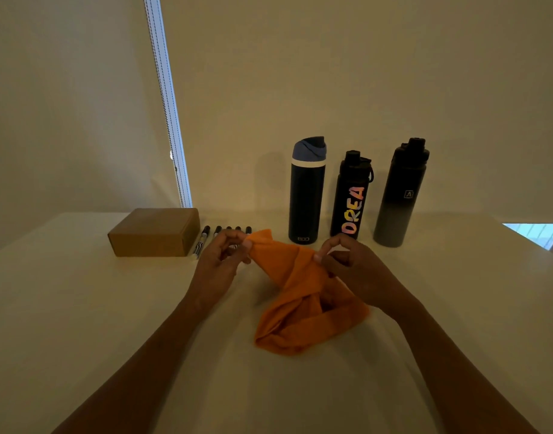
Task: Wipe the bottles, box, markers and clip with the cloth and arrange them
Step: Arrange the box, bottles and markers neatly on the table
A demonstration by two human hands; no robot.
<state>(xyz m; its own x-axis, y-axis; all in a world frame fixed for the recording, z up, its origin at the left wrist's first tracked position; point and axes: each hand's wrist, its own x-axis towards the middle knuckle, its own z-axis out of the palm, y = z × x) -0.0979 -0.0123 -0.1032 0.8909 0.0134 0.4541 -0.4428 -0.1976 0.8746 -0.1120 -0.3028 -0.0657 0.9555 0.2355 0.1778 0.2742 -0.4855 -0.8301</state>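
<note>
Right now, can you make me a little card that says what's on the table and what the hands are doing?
cloth: orange, partly lifted off the table
left hand: pinches the cloth's top corner
right hand: pinches the cloth's edge
bottles: three, upright in a row at the back
box: brown, closed, at the left
markers: in a row beside the box, partly behind the left hand
clip: not in sight

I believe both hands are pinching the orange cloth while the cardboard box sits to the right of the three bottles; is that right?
Not quite: the head view shows the box left of the three bottles, beside the markers. The left hand and right hand do pinch the cloth.
</note>
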